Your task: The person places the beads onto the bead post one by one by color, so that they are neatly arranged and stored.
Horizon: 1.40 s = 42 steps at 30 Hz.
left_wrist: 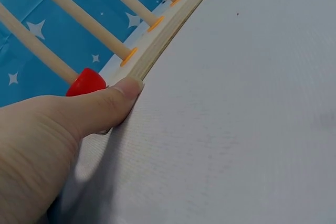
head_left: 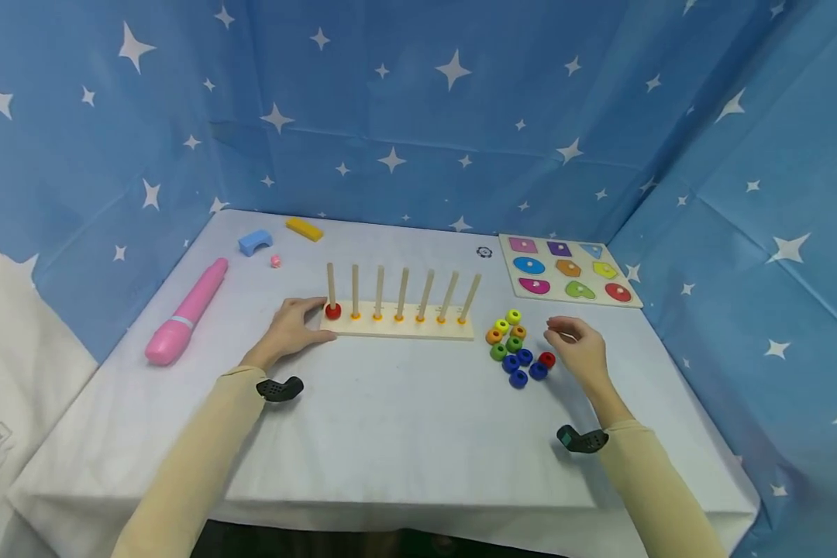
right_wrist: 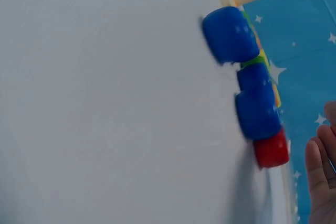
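Note:
My left hand [head_left: 294,332] grips the left end of a wooden peg board [head_left: 404,328], with the thumb [left_wrist: 123,98] against its front edge. A row of upright pegs stands on the board, and a red bead [head_left: 332,311] sits at the bottom of the leftmost one. To the right of the board my right hand [head_left: 580,350] hovers with loosely bent fingers beside a cluster of beads, nearest a red bead [head_left: 547,359]. No bead shows between its fingers. Blue beads [right_wrist: 231,35] lie at the front of the cluster, with green beads [head_left: 514,344], orange beads [head_left: 494,335] and yellow beads [head_left: 513,316] behind.
A shape puzzle board [head_left: 568,270] lies at the back right. On the left are a pink wand-like object [head_left: 187,312], a blue arch block [head_left: 255,242], a yellow block [head_left: 304,229] and a small pink piece [head_left: 275,261]. A starry blue curtain [head_left: 418,108] encloses the white table.

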Available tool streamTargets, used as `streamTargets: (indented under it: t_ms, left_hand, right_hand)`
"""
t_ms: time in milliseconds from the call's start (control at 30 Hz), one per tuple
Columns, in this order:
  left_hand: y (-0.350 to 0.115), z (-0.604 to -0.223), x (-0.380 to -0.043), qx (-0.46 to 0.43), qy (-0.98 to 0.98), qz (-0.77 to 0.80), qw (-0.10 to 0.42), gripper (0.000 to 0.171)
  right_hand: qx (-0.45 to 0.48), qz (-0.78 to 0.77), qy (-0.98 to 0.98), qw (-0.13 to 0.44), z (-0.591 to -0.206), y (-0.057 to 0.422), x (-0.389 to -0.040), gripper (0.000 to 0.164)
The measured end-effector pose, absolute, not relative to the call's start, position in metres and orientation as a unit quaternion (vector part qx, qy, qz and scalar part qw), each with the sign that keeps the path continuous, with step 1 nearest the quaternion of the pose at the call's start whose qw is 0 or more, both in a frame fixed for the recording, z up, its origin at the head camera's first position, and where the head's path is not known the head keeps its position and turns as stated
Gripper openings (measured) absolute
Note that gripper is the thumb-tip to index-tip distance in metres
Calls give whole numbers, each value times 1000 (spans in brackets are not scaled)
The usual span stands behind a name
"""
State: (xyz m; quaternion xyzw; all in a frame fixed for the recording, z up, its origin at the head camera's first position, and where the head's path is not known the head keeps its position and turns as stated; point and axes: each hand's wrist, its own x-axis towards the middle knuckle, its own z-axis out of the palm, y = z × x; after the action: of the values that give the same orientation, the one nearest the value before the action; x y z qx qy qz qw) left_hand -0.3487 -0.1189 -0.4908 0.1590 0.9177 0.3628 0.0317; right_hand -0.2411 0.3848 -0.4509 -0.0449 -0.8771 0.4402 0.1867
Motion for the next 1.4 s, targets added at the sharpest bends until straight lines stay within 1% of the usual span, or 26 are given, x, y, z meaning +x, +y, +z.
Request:
streamTargets:
  t_ms: [167, 400, 467, 533, 600, 733, 800, 1000, 1100, 1233, 1333, 1400]
  left_hand:
    - [-114, -491, -348, 167, 917, 360, 30, 85]
    - [-107, -489, -351, 181, 920, 348, 23, 83]
    - [-104, -489, -353, 186, 920, 344, 23, 83]
    - [-102, -488, -355, 188, 921, 342, 24, 82]
    - [-101, -487, -355, 188, 920, 342, 26, 82]
    - [-103, -488, -353, 178, 922, 341, 29, 82]
    - [-105, -488, -352, 175, 922, 343, 30, 83]
    - [-109, -487, -349, 172, 920, 350, 25, 82]
    - [-111, -487, -348, 169, 920, 352, 22, 81]
    - [-113, -487, -347, 164, 921, 352, 20, 81]
    - [-115, -487, -346, 161, 922, 353, 19, 81]
    - [-116, -487, -345, 157, 922, 353, 19, 81]
  right_hand:
    - [-77, 419, -891, 156, -466, 396, -225, 27]
    - [-56, 411, -899, 141, -485, 404, -211, 31]
    - [-52, 407, -902, 136, -487, 405, -206, 29]
    - [-48, 397, -909, 121, -489, 407, -203, 27]
    - [-38, 390, -915, 98, -489, 409, -202, 29]
    - [-7, 398, -916, 44, -486, 413, -203, 41]
    - [10, 399, -916, 27, -484, 415, -206, 43]
    - [32, 375, -926, 30, -481, 418, -217, 40]
    - [23, 370, -929, 26, -479, 418, -221, 38]
    - [8, 375, -927, 4, -474, 417, -226, 37]
    - [-3, 390, -921, -8, -466, 415, -228, 40]
    - [-9, 399, -917, -4, -460, 412, -231, 41]
